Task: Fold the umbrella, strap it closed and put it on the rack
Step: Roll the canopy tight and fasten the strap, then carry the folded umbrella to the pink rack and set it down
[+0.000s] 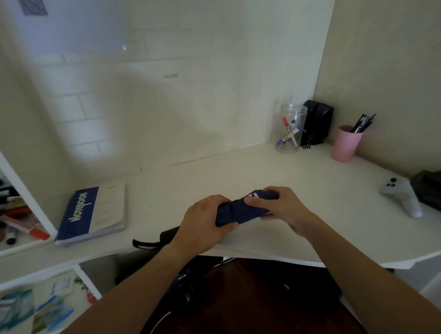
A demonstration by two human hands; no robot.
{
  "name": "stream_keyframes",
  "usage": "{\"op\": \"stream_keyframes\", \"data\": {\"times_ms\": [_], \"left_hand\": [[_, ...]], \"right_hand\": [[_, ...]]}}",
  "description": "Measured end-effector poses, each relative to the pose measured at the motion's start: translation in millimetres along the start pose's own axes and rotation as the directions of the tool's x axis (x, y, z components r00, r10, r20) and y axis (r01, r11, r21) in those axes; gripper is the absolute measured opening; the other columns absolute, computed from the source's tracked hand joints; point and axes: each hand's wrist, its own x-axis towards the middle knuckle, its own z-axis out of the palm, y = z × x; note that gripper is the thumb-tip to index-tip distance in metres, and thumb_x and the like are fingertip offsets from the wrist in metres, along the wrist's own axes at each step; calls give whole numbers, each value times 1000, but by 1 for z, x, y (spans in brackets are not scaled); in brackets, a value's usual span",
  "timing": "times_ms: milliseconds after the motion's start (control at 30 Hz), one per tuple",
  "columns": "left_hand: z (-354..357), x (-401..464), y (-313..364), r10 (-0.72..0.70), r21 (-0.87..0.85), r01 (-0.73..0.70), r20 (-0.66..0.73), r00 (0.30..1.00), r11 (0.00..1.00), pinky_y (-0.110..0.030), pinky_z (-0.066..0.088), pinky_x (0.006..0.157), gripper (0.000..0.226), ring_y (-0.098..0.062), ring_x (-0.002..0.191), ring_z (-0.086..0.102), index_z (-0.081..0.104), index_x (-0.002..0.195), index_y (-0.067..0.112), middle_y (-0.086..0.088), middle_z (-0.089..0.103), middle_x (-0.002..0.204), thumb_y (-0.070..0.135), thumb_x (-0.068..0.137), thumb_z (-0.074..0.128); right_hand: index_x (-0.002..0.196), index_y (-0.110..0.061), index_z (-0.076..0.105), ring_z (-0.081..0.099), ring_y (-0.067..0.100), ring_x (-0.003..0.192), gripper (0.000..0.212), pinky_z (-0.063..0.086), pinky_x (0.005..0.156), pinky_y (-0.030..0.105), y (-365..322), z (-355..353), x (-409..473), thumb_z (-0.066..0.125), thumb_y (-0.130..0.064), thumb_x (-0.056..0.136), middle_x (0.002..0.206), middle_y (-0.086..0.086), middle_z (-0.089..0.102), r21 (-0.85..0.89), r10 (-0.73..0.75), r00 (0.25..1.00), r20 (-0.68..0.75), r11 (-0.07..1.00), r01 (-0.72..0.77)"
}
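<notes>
Above the front edge of a white corner desk [302,175], a person is holding a folded navy umbrella [240,210] between both hands, the bundle lying roughly level and slanting up toward the right. Their left hand [203,224] is wrapping around the near, left part of the fabric, fingers curled over the top and a ring showing on one finger, so it is clamped on the cloth. Their right hand [275,207] is closing over the far, right end, the thumb pressing on the fabric beside a small white mark. Whether a strap is fastened around the bundle cannot be told. Behind the left wrist, the black handle [169,234] is sticking out over the desk edge, and a black wrist loop [145,244] is trailing from it to the left. To the left, a blue and white notebook [92,215] is lying flat on the desk. Near the far corner, a clear jar [290,129] is holding markers, a black box [317,120] is standing just behind it, and a pink cup [345,144] is holding pens. At the right, a white game controller [402,196] is resting on the desk. Shelves [16,254] at the left are holding more markers [15,221].
</notes>
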Motion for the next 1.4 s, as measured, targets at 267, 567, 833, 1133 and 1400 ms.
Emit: {"op": "stream_keyframes", "data": {"times_ms": [267, 567, 833, 1133, 1400], "left_hand": [[-32, 32, 58, -255, -211, 263, 65, 965, 941, -34, 58, 68, 44, -15, 77, 70, 65, 91, 25, 6, 73, 83, 62, 72, 78], [-65, 39, 84, -570, -961, 193, 274, 775, -199, -40, 59, 76, 29, -27, 82, 75, 69, 105, 11, -9, 77, 89, 26, 83, 82], [-81, 10, 94, -282, -893, -14, 127, 951, -450, -30, 55, 68, 10, -16, 65, 61, 67, 82, 16, -1, 61, 76, 20, 87, 74], [-45, -16, 155, -323, -938, 5, 124, 938, -346, -30, 54, 66, 24, -15, 61, 56, 53, 84, 14, -1, 51, 68, 12, 82, 76], [-61, -47, 170, -346, -988, 51, 99, 933, -145, -48, 53, 94, 54, -26, 112, 70, 66, 129, 20, -10, 74, 120, 46, 82, 70]], "right_hand": [[99, -17, 72, 73, 11, 86, 52, 61, 77, 30, -88, 5, -20, 93, -40, 58, 91, -2, 77, 68, -252, 967, -31, 965, 253], [147, -33, 38, 64, 2, 68, 61, 48, 57, 13, -32, 65, -121, 47, -58, 92, 112, -14, 62, -537, -510, 845, -162, 764, 358], [116, -22, 71, 31, 18, 37, 27, 18, 36, 24, -96, 17, -154, 65, -27, 91, 77, 24, 55, 460, -123, 968, 217, 888, 10], [100, -1, 64, 59, 26, 51, 33, 47, 43, 26, -106, -5, -183, 72, -30, 86, 81, 15, 70, 563, 81, 997, 10, 824, -72], [65, -7, 66, 49, 21, 45, 26, 38, 43, 30, -90, -80, -233, 69, -25, 83, 63, 11, 57, 539, 105, 975, -197, 842, 18]]}}
